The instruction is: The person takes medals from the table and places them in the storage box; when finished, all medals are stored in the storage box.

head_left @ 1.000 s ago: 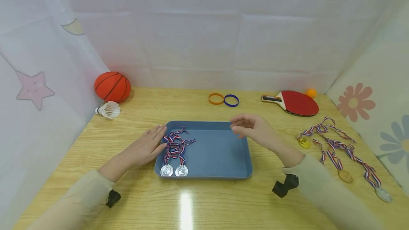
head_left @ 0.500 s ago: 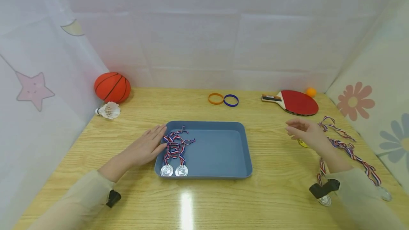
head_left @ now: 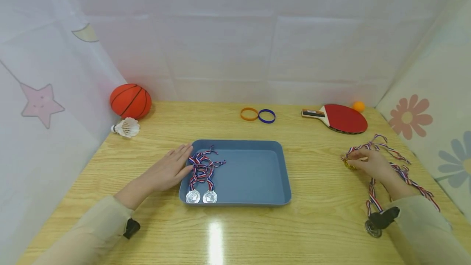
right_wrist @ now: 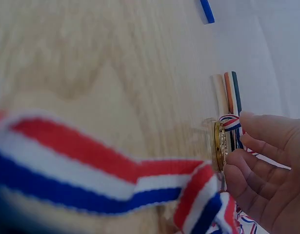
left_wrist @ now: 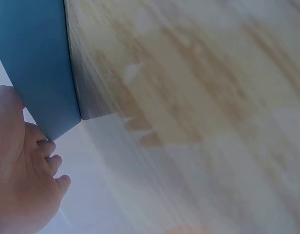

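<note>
My left hand (head_left: 167, 171) rests with straight fingers along the left rim of the blue tray (head_left: 250, 179); in the left wrist view its fingers touch the tray's corner (left_wrist: 47, 73). Two silver medals (head_left: 210, 196) lie side by side in the tray's left part, their striped ribbons bunched above them. On the right my right hand (head_left: 373, 167) pinches a gold medal (head_left: 349, 164) at its edge, close over the table. In the right wrist view that medal (right_wrist: 219, 146) shows nearly edge-on at the fingertips, its ribbon by the index finger.
Under the right wrist lie more red, white and blue ribbons (head_left: 374, 199) and a silver medal (head_left: 373, 229). At the back right are a red table tennis bat (head_left: 346, 118) and an orange ball (head_left: 358, 106). Two wristbands (head_left: 249, 114), a toy basketball (head_left: 130, 101) and a shuttlecock (head_left: 126, 127) stand further left.
My right hand has moved from over the tray's right rim to the right and down onto the gold medal, which now tilts at its fingertips. The left hand has stayed still.
</note>
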Tool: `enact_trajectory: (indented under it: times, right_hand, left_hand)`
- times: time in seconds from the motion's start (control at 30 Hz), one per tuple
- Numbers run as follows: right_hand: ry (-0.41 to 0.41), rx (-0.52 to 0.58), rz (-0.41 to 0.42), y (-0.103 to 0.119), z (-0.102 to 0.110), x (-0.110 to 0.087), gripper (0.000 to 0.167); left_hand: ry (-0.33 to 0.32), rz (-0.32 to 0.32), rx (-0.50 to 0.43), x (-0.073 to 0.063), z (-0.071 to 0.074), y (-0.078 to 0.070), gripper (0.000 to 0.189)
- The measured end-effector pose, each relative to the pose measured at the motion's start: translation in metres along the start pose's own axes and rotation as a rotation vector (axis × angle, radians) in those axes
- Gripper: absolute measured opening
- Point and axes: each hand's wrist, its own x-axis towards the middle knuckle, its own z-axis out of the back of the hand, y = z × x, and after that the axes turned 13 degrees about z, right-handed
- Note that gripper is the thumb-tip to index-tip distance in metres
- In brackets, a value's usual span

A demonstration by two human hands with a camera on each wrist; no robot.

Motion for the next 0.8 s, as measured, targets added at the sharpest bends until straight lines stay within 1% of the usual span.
enact_trajectory:
  times: [0.17, 0.3, 0.4, 0.57, 0.67, 0.8]
  right_hand:
    - [0.038, -0.05, -0.012, -0.0058, -0.0024, 0.0008, 0.044]
    - [0.062, -0.083, -0.002, -0.0083, -0.0031, 0.0015, 0.046]
    - [0.075, -0.095, 0.011, -0.0085, -0.0027, 0.0019, 0.047]
    - [0.083, -0.118, 0.01, -0.0084, -0.0025, 0.0026, 0.048]
    - [0.083, -0.128, -0.005, -0.0083, -0.0018, 0.0021, 0.047]
    - [0.092, -0.109, -0.038, -0.0055, 0.0006, 0.0008, 0.044]
  left_hand:
    - [0.003, -0.001, 0.005, 0.0002, -0.0001, 0.0003, 0.061]
    - [0.007, 0.003, 0.003, 0.0, -0.0003, 0.0007, 0.061]
    - [0.006, 0.003, -0.001, -0.0002, -0.0004, 0.0007, 0.061]
    - [0.007, 0.003, -0.001, -0.0004, -0.0002, 0.0008, 0.061]
    - [0.008, 0.005, -0.001, -0.0003, -0.0004, 0.0007, 0.061]
    - [0.011, 0.007, 0.001, -0.0003, -0.0003, 0.0003, 0.061]
